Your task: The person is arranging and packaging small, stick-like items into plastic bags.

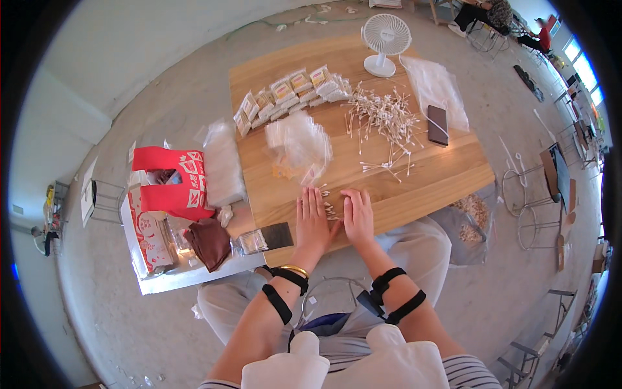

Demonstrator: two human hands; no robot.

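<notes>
Both hands are down flat on the near edge of the wooden table (440, 175). The left hand (311, 222) lies palm down, fingers stretched out straight and close together, gripping nothing. The right hand (358, 217) sits just beside it, also flat with its fingers extended. Between the two, a small bunch of cotton swabs (330, 209) lies on the wood, hemmed in by the inner edges of both hands; whether either hand actually touches them is hard to tell. Farther up the table there is a big loose heap of cotton swabs (383, 117), and to its left a crumpled pile of clear plastic bags (298, 144). A row of filled packets (291, 93) runs behind that, beside a small white fan (385, 40).
</notes>
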